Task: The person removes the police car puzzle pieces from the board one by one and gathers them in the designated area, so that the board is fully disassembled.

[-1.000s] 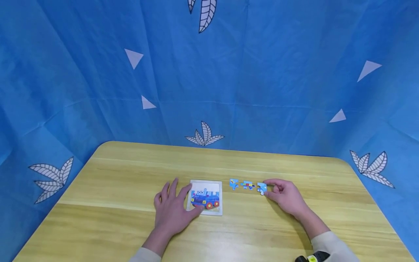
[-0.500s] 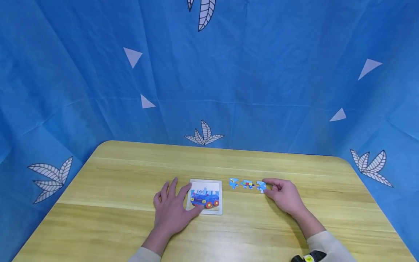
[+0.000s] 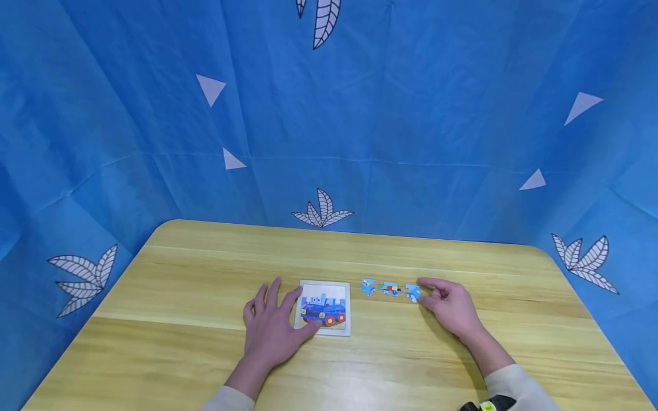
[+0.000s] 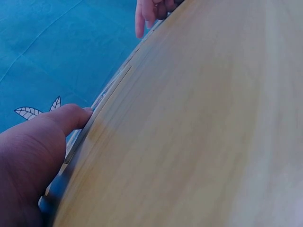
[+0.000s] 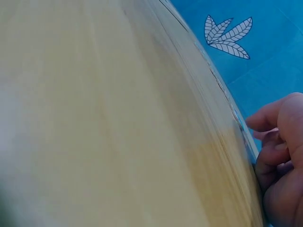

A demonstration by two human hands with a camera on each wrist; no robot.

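Note:
My left hand [image 3: 271,333] lies beside a small square jigsaw puzzle [image 3: 324,314] in a pale frame, fingers spread and fairly straight. Its index fingertip touches the frame's upper left corner and its thumb rests on the near edge. The puzzle shows a blue vehicle with red wheels; its upper part is bare white. To the right lie a blue left piece [image 3: 368,286] and a middle piece [image 3: 390,288] with coloured blocks. Thumb and index finger of my right hand [image 3: 453,310] pinch the right-hand puzzle piece [image 3: 413,292] at its right side; the other fingers are curled.
The light wooden table [image 3: 180,354] has rounded far corners. Behind it hangs a blue cloth [image 3: 432,114] with white leaves and triangles. A black strap [image 3: 496,403] shows on the right sleeve. Both wrist views see the tabletop at a shallow slant.
The right-hand piece has turned slightly and now lies straighter, in line with the other two. My right fingertips have shifted a little with it. My left hand and the framed puzzle stay put.

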